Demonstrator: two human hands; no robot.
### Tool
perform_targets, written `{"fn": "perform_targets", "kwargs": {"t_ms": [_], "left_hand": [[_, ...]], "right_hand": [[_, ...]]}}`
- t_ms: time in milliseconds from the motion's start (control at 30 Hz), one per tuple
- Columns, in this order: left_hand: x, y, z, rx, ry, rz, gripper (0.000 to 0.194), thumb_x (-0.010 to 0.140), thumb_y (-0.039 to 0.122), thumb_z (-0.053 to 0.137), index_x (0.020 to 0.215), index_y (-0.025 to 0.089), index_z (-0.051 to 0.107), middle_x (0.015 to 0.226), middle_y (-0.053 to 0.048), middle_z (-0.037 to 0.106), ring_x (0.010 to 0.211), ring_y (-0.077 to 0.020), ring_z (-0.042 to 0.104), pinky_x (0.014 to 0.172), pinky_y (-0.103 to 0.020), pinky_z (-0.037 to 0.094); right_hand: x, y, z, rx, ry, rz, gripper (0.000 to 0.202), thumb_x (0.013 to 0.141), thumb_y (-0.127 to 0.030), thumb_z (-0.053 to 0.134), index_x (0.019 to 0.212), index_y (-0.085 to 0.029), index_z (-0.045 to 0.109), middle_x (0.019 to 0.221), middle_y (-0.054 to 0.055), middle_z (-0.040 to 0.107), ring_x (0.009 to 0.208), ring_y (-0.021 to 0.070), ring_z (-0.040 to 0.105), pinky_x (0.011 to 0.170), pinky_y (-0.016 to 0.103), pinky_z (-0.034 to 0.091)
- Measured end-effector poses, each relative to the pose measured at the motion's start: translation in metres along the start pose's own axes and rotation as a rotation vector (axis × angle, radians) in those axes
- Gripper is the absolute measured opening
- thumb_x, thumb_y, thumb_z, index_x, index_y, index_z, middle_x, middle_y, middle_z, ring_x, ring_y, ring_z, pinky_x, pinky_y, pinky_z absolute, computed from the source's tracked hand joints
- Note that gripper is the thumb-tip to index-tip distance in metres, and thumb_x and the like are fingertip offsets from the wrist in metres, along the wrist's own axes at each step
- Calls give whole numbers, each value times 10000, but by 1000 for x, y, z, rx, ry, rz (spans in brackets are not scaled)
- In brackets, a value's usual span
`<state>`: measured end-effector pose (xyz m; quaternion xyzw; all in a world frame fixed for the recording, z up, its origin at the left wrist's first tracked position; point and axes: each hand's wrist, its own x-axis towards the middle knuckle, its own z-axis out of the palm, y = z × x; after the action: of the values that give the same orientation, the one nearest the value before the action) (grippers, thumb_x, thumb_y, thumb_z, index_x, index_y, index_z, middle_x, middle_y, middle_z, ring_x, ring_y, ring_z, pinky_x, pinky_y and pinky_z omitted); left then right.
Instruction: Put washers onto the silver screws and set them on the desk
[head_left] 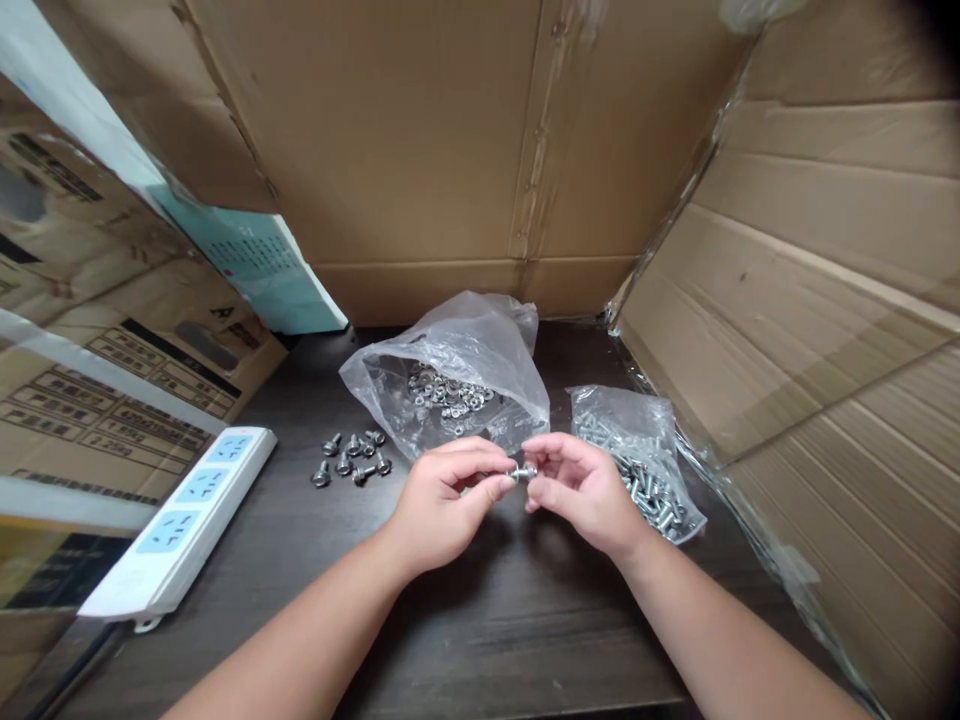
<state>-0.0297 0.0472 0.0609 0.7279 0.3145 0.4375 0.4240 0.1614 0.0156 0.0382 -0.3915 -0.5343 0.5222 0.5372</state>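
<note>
Left hand (442,500) and right hand (581,485) raised together over the dark wood-grain tabletop (487,620), fingertips meeting at a small silver metal screw (523,471). Fingers of both hands narrowed into pinches on that screw, left thumb and forefinger on one end, right thumb and forefinger on the other; whether a washer already sits on the shank, cannot tell. Screw held level, clear of the tabletop, just in front of the open clear plastic bag of small silver washers (450,385). Bag mouth turned toward the hands, washers heaped inside near the middle. To the right, touching nothing but the tabletop and lying just beside the right hand, a second crumpled clear plastic bag of silver screws (637,455). To the left of the washer bag, a loose cluster of small silver screws with washers (351,457), standing and lying on the tabletop, well apart from the left hand. Farther left, a white power strip with pale blue sockets (184,520), set slantwise along the tabletop edge. Brown cardboard walls (420,150) closing in behind and on both sides.
</note>
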Motion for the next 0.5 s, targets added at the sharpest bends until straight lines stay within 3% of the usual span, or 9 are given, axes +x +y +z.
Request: {"fn": "perform_targets", "kwargs": {"t_ms": [100, 233, 400, 500], "left_hand": [[-1, 1, -1, 0, -14, 7, 104, 803, 204, 692, 852, 158, 772, 851, -65, 718, 753, -105, 676, 660, -178, 549], [-2, 0, -1, -7, -40, 9, 123, 818, 218, 679, 871, 167, 777, 832, -64, 706, 734, -102, 662, 641, -183, 538], [-3, -2, 0, -7, -35, -11, 126, 817, 226, 674, 855, 155, 771, 829, -74, 699, 729, -110, 653, 631, -197, 533], [-2, -3, 0, -5, -38, -21, 128, 816, 227, 672, 851, 152, 770, 832, -78, 698, 721, -109, 647, 631, -201, 530]], "right_hand": [[-1, 0, 2, 59, -81, -24, 274, 745, -244, 806, 982, -188, 680, 901, 23, 618, 670, 107, 649, 609, 244, 565], [-1, -1, 3, 10, -97, 37, 174, 806, -291, 754, 902, -161, 687, 856, 27, 633, 616, 97, 638, 586, 228, 535], [1, -3, 4, -172, -105, 56, 339, 906, -431, 627, 745, -134, 654, 593, 16, 601, 553, 109, 584, 584, 240, 479], [1, -4, 5, -217, -105, 69, 409, 927, -473, 579, 695, -138, 616, 564, 20, 593, 545, 114, 569, 591, 249, 464]]}}
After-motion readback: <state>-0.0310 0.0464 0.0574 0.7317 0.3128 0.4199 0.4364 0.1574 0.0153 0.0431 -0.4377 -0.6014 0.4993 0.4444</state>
